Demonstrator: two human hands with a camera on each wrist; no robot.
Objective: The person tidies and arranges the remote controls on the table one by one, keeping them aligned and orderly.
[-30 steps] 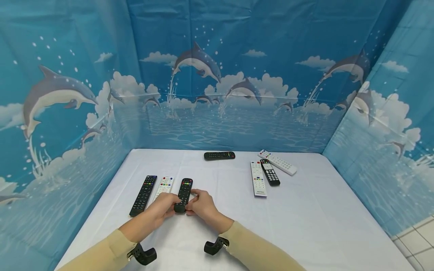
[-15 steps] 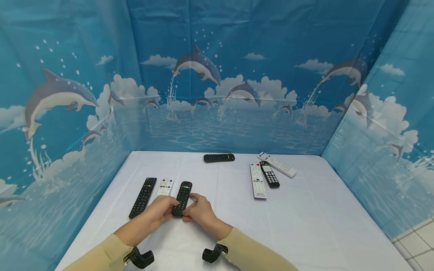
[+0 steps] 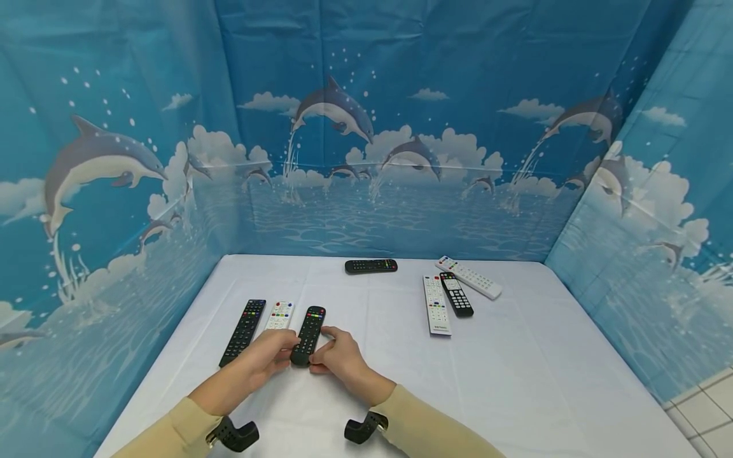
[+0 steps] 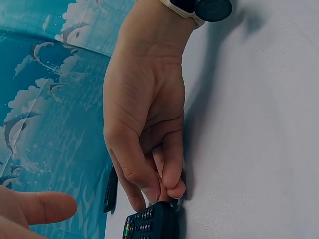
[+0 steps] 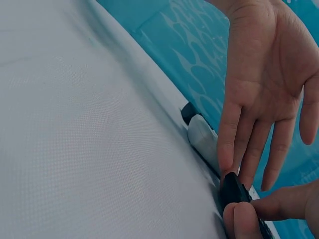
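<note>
In the head view a black remote control (image 3: 308, 336) lies on the white-covered table at the end of a row. My right hand (image 3: 343, 361) holds its near right edge, with thumb and fingertips at the black remote (image 5: 234, 191) in the right wrist view. On the other side is my left hand (image 3: 266, 355), its fingertips right at the remote's left edge; in the right wrist view those fingers (image 5: 256, 149) extend straight. To the left, a white remote (image 3: 279, 316) is partly hidden behind my left hand, and a longer black remote (image 3: 243, 331) lies outermost.
Another black remote (image 3: 371, 266) lies crosswise at the table's back edge. Right of it, a white remote (image 3: 437, 306), a small black remote (image 3: 456, 294) and a second white remote (image 3: 471, 278) lie close together. A dolphin-printed curtain (image 3: 389, 210) walls the table (image 3: 544, 381).
Both hands and the black remote between them have shifted slightly nearer to me and left. My left thumb, which overlapped the remote, has drawn back to its left edge.
</note>
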